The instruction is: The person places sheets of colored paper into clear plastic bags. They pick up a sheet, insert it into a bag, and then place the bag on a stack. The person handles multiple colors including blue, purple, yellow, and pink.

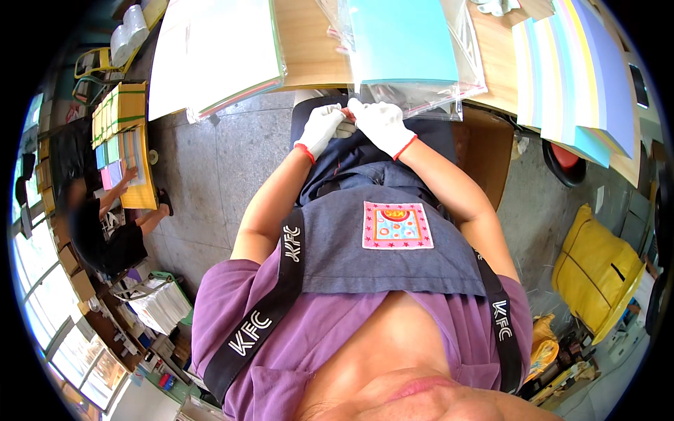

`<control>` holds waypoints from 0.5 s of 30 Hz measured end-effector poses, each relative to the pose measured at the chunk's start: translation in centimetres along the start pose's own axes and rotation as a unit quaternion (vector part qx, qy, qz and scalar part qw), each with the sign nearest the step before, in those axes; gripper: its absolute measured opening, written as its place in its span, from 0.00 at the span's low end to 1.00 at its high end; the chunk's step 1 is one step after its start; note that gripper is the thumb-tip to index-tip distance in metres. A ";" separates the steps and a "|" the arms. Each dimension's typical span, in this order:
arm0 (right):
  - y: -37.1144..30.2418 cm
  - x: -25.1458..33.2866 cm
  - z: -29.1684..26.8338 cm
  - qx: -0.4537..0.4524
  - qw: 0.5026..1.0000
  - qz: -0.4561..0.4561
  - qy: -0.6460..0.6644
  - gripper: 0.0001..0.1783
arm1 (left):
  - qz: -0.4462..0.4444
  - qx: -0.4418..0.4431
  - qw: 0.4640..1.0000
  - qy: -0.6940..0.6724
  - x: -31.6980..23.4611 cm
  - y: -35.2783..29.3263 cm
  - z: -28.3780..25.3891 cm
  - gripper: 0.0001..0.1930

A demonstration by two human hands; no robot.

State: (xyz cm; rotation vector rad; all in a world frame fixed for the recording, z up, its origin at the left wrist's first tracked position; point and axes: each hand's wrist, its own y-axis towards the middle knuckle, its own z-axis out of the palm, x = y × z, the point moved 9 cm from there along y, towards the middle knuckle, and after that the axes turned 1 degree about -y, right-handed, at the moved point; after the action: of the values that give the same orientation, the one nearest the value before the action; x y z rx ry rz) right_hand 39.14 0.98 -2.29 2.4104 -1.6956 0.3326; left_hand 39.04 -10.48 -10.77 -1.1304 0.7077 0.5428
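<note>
My left hand [323, 131] and my right hand [384, 126], in white gloves with red cuffs, meet just off the table's near edge. Their fingers are closed together in a pinch. A small reddish bit shows between the fingertips; whether it is bare skin or a thing I cannot tell. Just beyond them, a stack of light blue paper [404, 42] lies in a clear plastic bag [472, 67], which reaches over the edge beside my right hand. To the left is a stack of white sheets [217, 52] with coloured layers beneath, also in clear plastic.
Fanned stacks of coloured paper [562, 77] stand on the table [309, 52] at right. Below is a black and red round stool [564, 163]; farther right lies a yellow wrapped bundle [597, 270]. At left another person [105, 224] reaches to paper stacks on a pallet.
</note>
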 end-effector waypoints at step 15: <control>-41.3 -27.5 8.4 0.409 0.864 0.262 -0.134 0.14 | 0.526 -0.139 0.559 0.626 -10.0 -5.1 2.3 0.22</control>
State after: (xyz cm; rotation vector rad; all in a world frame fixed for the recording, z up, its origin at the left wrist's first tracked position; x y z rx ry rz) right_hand 69.74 37.37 -18.72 2.4989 -2.7892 1.0143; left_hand 36.54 -10.44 0.42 -1.1794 2.7688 0.7969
